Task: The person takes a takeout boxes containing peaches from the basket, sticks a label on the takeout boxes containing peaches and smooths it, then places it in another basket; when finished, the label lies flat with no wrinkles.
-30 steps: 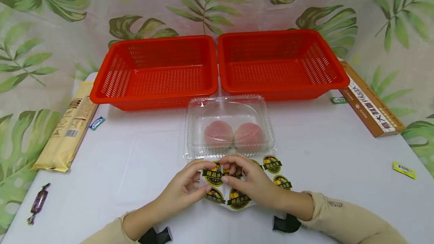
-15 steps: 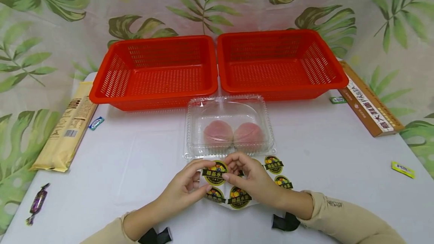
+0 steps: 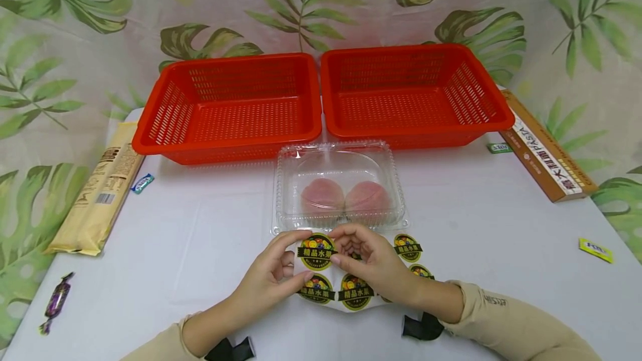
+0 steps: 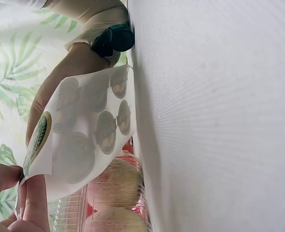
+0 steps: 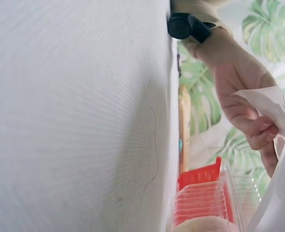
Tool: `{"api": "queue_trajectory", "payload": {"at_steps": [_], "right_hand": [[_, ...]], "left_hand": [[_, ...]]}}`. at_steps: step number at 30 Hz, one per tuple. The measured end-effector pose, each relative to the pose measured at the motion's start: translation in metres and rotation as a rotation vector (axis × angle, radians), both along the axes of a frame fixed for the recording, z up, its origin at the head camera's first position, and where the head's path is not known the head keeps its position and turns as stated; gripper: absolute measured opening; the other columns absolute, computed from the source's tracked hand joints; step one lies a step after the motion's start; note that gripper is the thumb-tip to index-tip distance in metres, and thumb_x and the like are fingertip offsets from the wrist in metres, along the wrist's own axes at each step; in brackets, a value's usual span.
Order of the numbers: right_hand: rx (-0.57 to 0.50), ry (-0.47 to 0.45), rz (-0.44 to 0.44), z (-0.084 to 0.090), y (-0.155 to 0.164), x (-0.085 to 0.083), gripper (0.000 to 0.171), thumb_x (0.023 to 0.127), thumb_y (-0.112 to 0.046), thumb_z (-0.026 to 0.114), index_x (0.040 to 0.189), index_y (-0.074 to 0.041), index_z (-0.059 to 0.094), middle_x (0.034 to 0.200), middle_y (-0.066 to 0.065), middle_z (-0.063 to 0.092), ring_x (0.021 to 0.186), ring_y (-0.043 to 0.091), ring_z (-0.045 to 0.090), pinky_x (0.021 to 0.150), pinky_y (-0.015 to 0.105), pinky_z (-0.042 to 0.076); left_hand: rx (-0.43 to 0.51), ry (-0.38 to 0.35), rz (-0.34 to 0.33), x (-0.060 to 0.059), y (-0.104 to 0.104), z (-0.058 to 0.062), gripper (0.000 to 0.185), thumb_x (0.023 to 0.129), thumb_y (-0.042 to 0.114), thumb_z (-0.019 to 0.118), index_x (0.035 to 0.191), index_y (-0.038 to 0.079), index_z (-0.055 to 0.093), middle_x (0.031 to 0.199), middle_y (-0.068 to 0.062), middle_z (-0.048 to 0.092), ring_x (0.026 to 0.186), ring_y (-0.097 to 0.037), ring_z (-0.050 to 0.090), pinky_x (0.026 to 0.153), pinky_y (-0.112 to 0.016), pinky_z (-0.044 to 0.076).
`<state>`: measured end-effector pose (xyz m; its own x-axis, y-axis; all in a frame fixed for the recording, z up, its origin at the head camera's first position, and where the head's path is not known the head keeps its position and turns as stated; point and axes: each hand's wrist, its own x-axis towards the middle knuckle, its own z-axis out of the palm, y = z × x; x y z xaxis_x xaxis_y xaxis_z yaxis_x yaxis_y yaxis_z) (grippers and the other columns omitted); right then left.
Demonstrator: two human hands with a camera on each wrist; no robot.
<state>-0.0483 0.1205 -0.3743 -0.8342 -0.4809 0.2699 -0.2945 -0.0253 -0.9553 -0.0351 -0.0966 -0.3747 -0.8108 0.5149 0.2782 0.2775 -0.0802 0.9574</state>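
A white sheet of round fruit stickers is held up in front of a clear plastic clamshell box. Two pink peaches lie inside the box. My left hand grips the sheet's left edge between thumb and fingers. My right hand pinches at the right edge of the top-left sticker, its other fingers curled. Whether that sticker is lifted off the backing cannot be told. In the left wrist view the sheet's back shows sticker outlines through it. The right hand covers part of the sheet.
Two red plastic baskets stand behind the box. A yellow pasta bag lies at the left, a brown pasta box at the right. Small wrapped candies lie near both sides, such as a purple one and a yellow one.
The top-left sticker has tilted up and shows more fully to the head view. My left fingers have risen slightly; my right hand has shifted slightly rightward. The box and baskets stay put.
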Motion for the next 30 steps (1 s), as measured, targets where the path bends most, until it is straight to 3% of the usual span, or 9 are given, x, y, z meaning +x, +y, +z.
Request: {"api": "queue_trajectory", "payload": {"at_steps": [11,18,25,30], "right_hand": [[-0.026,0.039,0.008,0.001,0.000,0.000,0.029,0.084,0.003,0.059,0.111,-0.004,0.052,0.092,0.009,0.057,0.080,0.019,0.055,0.070,0.028,0.049],[-0.071,0.120,0.008,0.002,0.004,-0.002,0.028,0.083,0.007,0.058,0.110,0.000,0.053,0.095,0.011,0.057,0.080,0.019,0.054,0.068,0.027,0.049],[-0.167,0.135,-0.031,0.011,0.012,-0.008,0.027,0.084,0.004,0.058,0.110,0.007,0.051,0.091,0.009,0.056,0.080,0.018,0.054,0.067,0.022,0.048],[-0.187,0.112,-0.038,0.015,0.016,-0.011,0.028,0.083,0.005,0.059,0.110,0.007,0.051,0.095,0.007,0.056,0.083,0.017,0.054,0.071,0.023,0.049]], "left_hand": [[0.057,-0.033,-0.016,-0.001,0.000,-0.001,0.064,0.077,-0.016,0.060,0.132,-0.007,0.030,0.126,-0.021,0.035,0.079,-0.012,0.058,0.062,-0.028,0.052],[0.034,0.019,0.008,-0.001,0.000,-0.002,0.063,0.078,-0.011,0.062,0.133,-0.006,0.030,0.126,-0.024,0.034,0.067,-0.007,0.054,0.051,-0.022,0.049],[-0.121,0.001,0.065,0.000,-0.002,-0.003,0.062,0.077,-0.004,0.067,0.131,0.003,0.036,0.120,-0.013,0.039,0.058,-0.003,0.041,0.044,-0.019,0.041],[-0.298,-0.010,0.048,0.001,-0.004,-0.002,0.059,0.076,0.002,0.070,0.128,0.009,0.042,0.113,-0.006,0.046,0.062,-0.004,0.045,0.052,-0.020,0.048]]}}
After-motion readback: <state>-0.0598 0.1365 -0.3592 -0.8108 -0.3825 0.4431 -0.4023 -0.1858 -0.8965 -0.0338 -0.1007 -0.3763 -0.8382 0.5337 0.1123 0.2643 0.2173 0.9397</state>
